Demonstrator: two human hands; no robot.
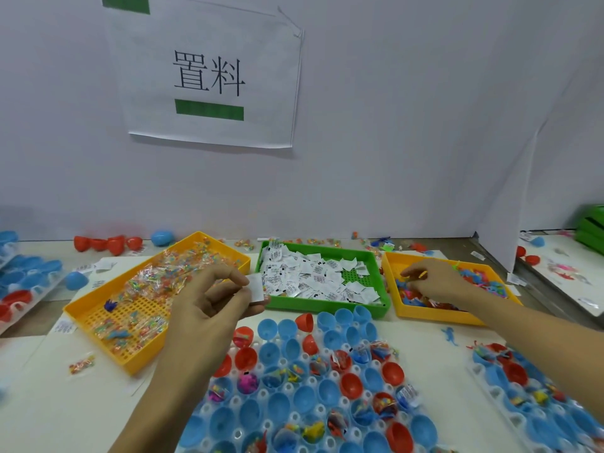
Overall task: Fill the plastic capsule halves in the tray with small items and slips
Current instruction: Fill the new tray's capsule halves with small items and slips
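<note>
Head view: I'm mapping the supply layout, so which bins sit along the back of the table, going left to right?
Left yellow bin of wrapped candy packets → green bin of white slips → right yellow bin of small toys, where the right hand reaches in.

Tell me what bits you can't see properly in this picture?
- Head view: what the right hand picks in the right yellow tray; its fingers cover it.
- Print on the white slips in the green tray: too small to read.
- Capsule tray: front rows cut off by the bottom edge.
- Slip pinched by the left hand: blurred, its print unreadable.
</note>
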